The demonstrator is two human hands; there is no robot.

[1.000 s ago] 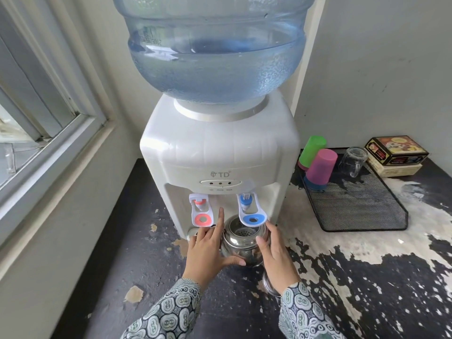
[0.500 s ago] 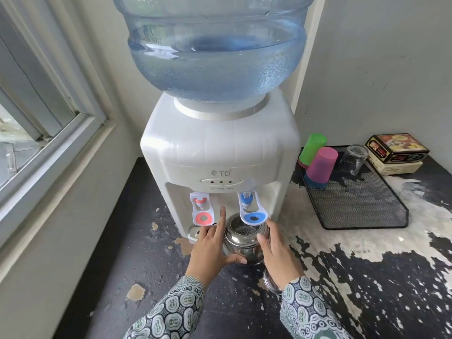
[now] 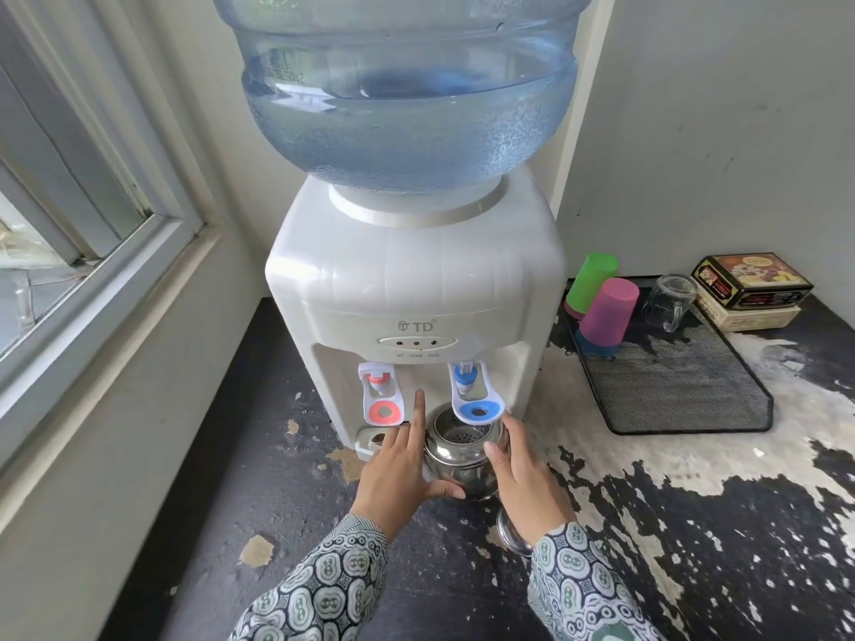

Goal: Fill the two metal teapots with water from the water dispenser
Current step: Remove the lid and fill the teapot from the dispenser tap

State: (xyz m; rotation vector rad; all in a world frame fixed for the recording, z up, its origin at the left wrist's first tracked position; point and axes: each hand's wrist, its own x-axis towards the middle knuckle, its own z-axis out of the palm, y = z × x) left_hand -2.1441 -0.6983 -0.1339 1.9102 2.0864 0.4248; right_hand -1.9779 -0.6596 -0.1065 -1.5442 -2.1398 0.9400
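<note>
While cradled as before, teapot (image 3: 455, 460) (lidless).

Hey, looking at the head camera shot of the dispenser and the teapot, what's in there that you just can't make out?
- Water level in the teapot: head view, the strainer insert covers the inside.
- Whether water is flowing: the blue tap overlaps the teapot mouth.
- Shiny round object on the counter: mostly behind the right hand.
- Second teapot: not identifiable in frame.
- Print on the boxes: too small.
</note>
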